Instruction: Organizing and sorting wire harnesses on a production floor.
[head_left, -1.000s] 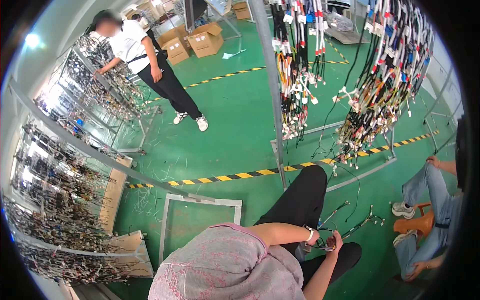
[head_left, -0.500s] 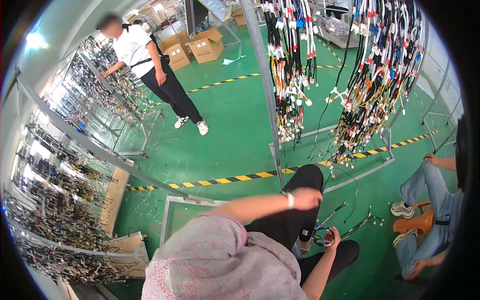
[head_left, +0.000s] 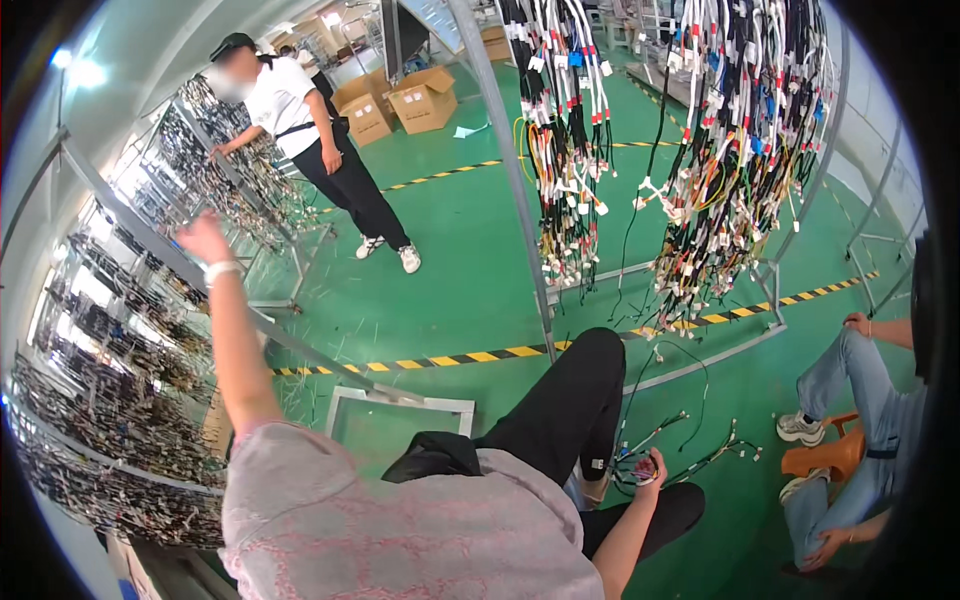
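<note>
My right hand (head_left: 652, 474) is closed around a wire harness (head_left: 690, 472) low at the right, beside my bent knees. The harness has several dark and coloured branches with small pale connectors, spreading out to both sides of the hand. My left arm stretches far out to the left. At its end my left hand (head_left: 204, 240), with a white band at the wrist, overlaps the metal rail of the left rack (head_left: 150, 225). Motion smears its fingers, and I cannot make out anything in them. Dense wires (head_left: 110, 400) with small connectors fill that rack.
Thick wire bundles (head_left: 735, 170) hang from a metal frame (head_left: 500, 130) ahead. A person in a white shirt (head_left: 290, 105) stands at another rack. At right, someone in jeans (head_left: 855, 390) sits on an orange stool (head_left: 830, 450). Cardboard boxes (head_left: 422, 100) stand behind; striped tape (head_left: 480, 357) crosses the floor.
My left hand has swung from near my knee far up and left to the rack. My right hand keeps the harness in nearly the same place. The view has shifted slightly.
</note>
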